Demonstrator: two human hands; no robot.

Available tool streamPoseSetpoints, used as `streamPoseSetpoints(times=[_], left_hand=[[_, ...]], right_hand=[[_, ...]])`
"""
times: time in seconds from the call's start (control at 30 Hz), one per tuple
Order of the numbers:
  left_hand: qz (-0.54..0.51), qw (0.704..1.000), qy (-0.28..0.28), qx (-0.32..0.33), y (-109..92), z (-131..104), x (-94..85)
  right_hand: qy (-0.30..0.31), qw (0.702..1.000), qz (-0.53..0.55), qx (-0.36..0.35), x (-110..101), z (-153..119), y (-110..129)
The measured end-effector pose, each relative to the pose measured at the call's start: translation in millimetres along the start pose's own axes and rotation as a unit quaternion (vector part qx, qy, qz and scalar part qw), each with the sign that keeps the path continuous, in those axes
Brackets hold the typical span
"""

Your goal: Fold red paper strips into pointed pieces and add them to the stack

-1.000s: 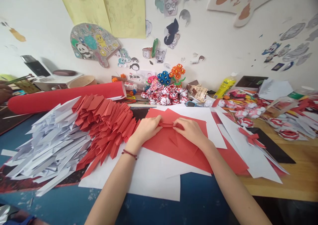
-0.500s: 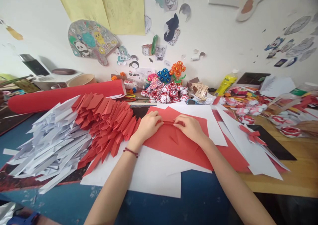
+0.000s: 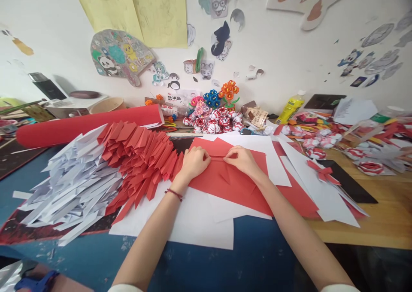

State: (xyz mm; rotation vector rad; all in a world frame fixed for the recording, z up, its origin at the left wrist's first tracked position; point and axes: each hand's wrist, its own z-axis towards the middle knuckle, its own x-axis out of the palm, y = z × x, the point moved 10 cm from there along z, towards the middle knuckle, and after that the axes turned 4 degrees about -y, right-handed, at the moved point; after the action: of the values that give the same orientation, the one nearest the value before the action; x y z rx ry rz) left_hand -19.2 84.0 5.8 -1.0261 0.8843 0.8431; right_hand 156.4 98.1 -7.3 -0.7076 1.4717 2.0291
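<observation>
Wall (image 3: 283, 64): I see cutouts (image 3: 221, 40) above red paper sheets (image 3: 238, 191).
Left hand (image 3: 195, 163): fingertips together, pinching a red strip (image 3: 217, 158).
Right hand (image 3: 242, 159): likewise, at its other end.

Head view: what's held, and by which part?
A narrow red paper strip: its left end by the left hand, its right end by the right hand.

In front of me the surface (image 3: 257, 244) is scuffed blue, with pale wood (image 3: 386, 223) at my right. White sheets (image 3: 209, 223) lie on the blue; to my left I have a dark, red-edged mat (image 3: 35, 235), partly under white strips (image 3: 77, 184). On the wood rests a flat black piece (image 3: 354, 187).
</observation>
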Motion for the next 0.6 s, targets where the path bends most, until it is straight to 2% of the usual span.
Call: streamPoseSetpoints(times=[0.3,0.6], left_hand=[[-0.015,0.998,-0.012,-0.068,7.3,-0.2,1.2],[-0.042,0.997,-0.019,-0.059,7.9,-3.5,3.4]], right_hand=[[0.044,0.998,-0.036,-0.009,4.1,7.1,-1.6],[0.025,0.999,-0.045,-0.009,4.5,3.9,-2.4]])
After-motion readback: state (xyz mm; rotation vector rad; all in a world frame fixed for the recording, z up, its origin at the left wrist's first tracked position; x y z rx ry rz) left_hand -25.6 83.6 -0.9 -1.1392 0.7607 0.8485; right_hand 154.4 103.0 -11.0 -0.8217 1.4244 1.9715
